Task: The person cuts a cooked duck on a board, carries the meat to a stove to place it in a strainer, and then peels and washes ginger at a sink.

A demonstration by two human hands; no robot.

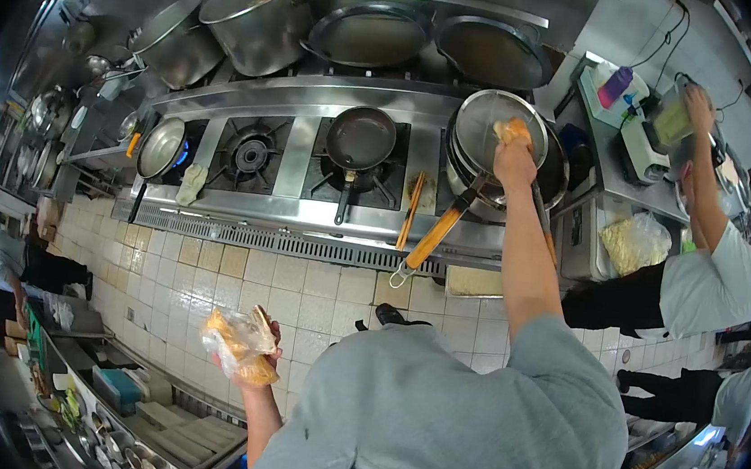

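My left hand (270, 351) is wrapped round a clear plastic bag (241, 341) with orange-yellow food pieces inside, held over the tiled floor. My right hand (515, 162) reaches over the stove and grips an orange food piece (513, 130) above a round mesh strainer (480, 136). The strainer rests on a large metal pot (462, 184), its wooden handle (438, 239) pointing toward me. Whether the food piece touches the mesh is not clear.
A black frying pan (361, 138) sits on the middle burner; a steel pan (161, 149) stands over a blue flame at left. Wooden chopsticks (411, 209) lie near the strainer handle. A co-worker (706, 275) works at the right counter (641, 201). Large pots (256, 24) line the back.
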